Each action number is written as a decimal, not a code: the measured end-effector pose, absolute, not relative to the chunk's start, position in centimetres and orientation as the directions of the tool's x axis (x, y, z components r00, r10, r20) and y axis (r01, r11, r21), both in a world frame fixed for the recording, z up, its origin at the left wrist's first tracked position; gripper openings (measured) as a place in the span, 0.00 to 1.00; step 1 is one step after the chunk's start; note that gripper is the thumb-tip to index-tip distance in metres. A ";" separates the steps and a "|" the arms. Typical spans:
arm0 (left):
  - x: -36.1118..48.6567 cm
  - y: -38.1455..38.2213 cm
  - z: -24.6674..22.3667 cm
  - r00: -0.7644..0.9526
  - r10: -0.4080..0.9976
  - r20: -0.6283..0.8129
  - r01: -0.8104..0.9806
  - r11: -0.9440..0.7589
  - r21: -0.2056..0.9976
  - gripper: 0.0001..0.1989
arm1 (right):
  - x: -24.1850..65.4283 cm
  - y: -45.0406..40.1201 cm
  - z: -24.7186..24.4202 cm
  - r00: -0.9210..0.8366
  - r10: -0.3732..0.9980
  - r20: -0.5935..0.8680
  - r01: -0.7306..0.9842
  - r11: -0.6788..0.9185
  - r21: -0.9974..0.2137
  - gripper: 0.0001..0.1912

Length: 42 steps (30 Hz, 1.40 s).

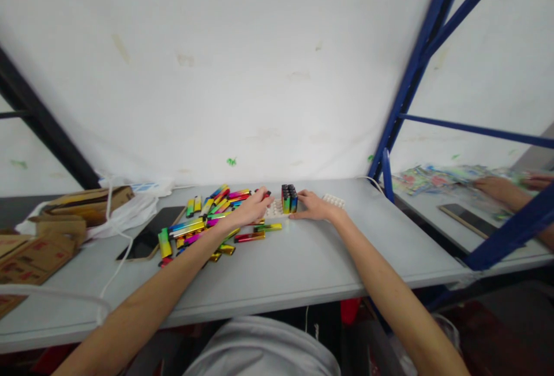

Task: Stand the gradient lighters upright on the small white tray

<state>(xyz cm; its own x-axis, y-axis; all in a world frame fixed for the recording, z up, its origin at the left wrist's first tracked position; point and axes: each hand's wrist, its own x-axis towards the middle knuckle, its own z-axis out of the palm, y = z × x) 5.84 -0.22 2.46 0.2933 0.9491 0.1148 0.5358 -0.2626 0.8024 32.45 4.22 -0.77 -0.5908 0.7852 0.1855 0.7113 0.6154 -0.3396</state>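
My left hand (254, 208) is closed around a lighter with a black top and a red body (267, 194), mostly hidden by the fingers. It is over the left part of a white tray with holes (273, 209). At the tray's right end stands a tight upright block of lighters (289, 198), black tops up, shading from green to blue. My right hand (315, 205) rests against the right side of this block, its thumb and fingers spread apart near the tray's edge. Left of the tray lies a loose pile of shiny multicoloured lighters (188, 227), partly behind my left forearm.
Another white holed tray (334, 200) lies behind my right wrist. A phone (152, 234), a white cable (123, 254) and cardboard boxes (41, 254) are on the left. A blue metal frame (396, 116) rises on the right; beyond it, another person's hands (497, 186) are near colourful packets.
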 end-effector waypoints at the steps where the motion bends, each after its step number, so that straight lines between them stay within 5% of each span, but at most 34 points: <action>1: 5.8 -0.1 2.4 0.319 0.946 0.052 0.501 -0.215 0.838 0.14 | 32.4 4.3 -0.8 -0.592 0.783 0.192 0.707 0.618 -0.342 0.38; 8: 5.9 1.8 3.3 0.321 0.941 0.111 0.428 -0.248 0.869 0.23 | 32.4 4.6 -1.2 -0.601 0.774 0.200 0.705 0.631 -0.323 0.39; 12: 6.4 3.6 4.4 0.347 0.914 0.209 0.571 -0.383 0.726 0.27 | 32.5 4.5 -1.3 -0.608 0.768 0.201 0.703 0.638 -0.315 0.38; 20: 7.2 6.0 5.0 0.492 0.832 0.256 0.652 -0.547 0.524 0.17 | 32.4 4.2 -1.0 -0.595 0.782 0.188 0.716 0.621 -0.319 0.39; 34: 6.8 7.2 5.1 0.601 0.794 0.088 0.652 -0.551 0.521 0.14 | 32.3 4.2 -1.1 -0.591 0.780 0.206 0.718 0.625 -0.307 0.39; 42: 6.5 6.8 2.5 0.501 0.837 0.220 0.672 -0.536 0.510 0.19 | 32.4 4.1 -1.1 -0.588 0.782 0.206 0.715 0.622 -0.320 0.39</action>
<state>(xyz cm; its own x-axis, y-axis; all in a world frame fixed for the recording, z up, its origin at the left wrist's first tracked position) 6.54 6.80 2.49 0.5010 0.8371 0.2197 0.6724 -0.5364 0.5100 32.40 4.07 -1.09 -0.5879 0.7822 0.2060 0.7152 0.6217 -0.3195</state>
